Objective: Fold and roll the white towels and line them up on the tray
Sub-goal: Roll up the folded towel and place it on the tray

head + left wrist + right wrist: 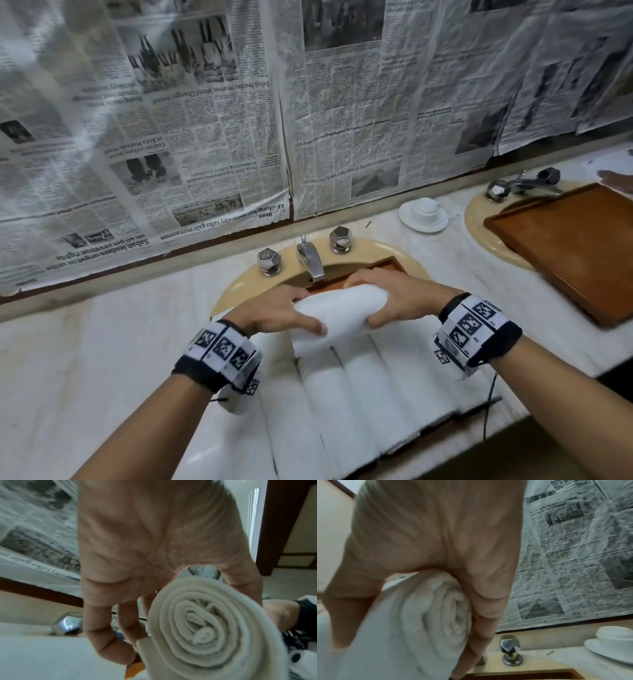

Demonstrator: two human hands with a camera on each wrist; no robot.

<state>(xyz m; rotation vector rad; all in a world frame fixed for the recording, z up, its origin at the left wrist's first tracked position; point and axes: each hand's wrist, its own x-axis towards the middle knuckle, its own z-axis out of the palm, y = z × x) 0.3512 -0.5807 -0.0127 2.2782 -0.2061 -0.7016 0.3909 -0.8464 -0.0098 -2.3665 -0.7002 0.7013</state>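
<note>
head view | both hands, left hand [274, 310] and right hand [397, 298], are gripping the soft white rolled towel [337, 317] by its ends | it is lying sideways over the brown wooden tray [383, 267]

Newspaper sheets [342, 137] on wall, headline: "quake on Hokkaido island latest to shake Japan"
Newspaper, right wrist view: "Amcor opens healthcare packaging coating facility in Selangor"

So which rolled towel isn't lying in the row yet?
The rolled towel held at its ends by the left hand and right hand, turned crosswise above the rolled towels in the row.
</note>
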